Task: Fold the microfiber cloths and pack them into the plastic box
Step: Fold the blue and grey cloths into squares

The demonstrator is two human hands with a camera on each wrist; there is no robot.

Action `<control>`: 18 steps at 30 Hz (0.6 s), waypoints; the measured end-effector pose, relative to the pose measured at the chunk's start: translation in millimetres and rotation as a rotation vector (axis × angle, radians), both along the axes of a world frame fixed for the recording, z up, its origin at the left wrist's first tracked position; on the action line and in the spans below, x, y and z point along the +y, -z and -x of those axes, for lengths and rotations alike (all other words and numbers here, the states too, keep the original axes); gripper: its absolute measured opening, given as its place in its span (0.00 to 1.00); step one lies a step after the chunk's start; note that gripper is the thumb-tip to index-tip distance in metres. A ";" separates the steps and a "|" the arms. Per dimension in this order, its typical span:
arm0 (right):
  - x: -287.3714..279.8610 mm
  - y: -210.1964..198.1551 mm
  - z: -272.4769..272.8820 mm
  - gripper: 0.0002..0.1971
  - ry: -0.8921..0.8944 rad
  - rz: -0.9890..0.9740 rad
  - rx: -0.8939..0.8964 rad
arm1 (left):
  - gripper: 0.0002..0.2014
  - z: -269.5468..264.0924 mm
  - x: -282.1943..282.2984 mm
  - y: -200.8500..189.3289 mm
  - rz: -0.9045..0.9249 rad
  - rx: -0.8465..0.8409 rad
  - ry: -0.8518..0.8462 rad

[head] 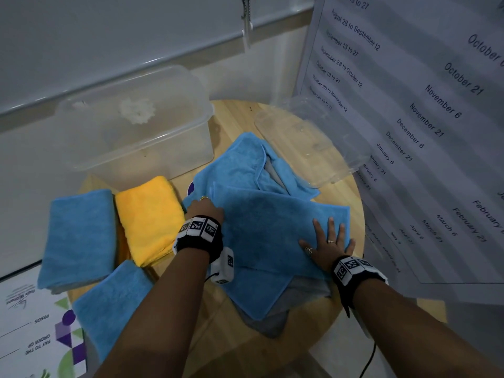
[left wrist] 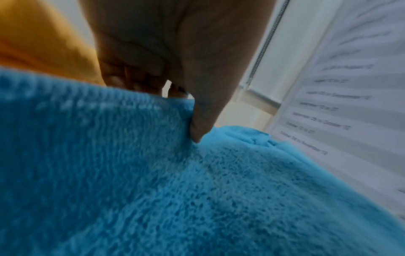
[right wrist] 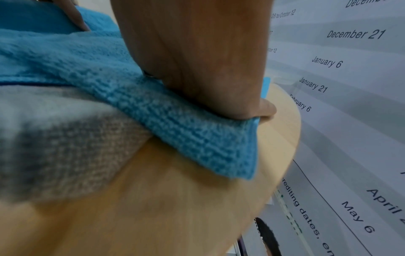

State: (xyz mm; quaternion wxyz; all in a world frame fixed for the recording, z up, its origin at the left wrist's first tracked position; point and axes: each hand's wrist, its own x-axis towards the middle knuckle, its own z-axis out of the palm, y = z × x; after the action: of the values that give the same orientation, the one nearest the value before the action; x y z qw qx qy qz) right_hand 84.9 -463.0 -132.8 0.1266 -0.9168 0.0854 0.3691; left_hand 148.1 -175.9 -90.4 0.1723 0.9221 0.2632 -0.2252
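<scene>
A large blue cloth (head: 267,222) lies half folded in the middle of the round wooden table (head: 245,347), with a grey cloth (head: 272,320) under its near edge. My left hand (head: 204,210) pinches the cloth's left edge; in the left wrist view the thumb (left wrist: 201,121) presses the blue pile (left wrist: 197,190) against curled fingers. My right hand (head: 327,241) lies flat with spread fingers on the cloth's right part, near the corner (right wrist: 230,147). Behind, a second rumpled blue cloth (head: 240,162) lies loose. The clear plastic box (head: 163,159) stands at the back left.
Folded cloths sit at the left: a yellow one (head: 150,219), a blue one (head: 79,236), and another blue one (head: 111,301) at the table's near-left edge. The clear lid (head: 308,143) lies at the back right. A printed date poster (head: 436,132) hangs close on the right.
</scene>
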 end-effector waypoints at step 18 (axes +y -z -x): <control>54.2 -35.9 -31.7 0.28 0.454 -0.800 -0.228 | 0.19 61.0 -70.8 -28.2 0.375 -0.312 0.354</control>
State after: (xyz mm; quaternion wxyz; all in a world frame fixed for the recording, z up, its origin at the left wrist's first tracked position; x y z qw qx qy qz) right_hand 116.6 -408.9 -96.9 0.5560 -0.7887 0.1204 0.2330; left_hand 87.1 -246.7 -62.2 0.3360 0.9293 0.0223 -0.1520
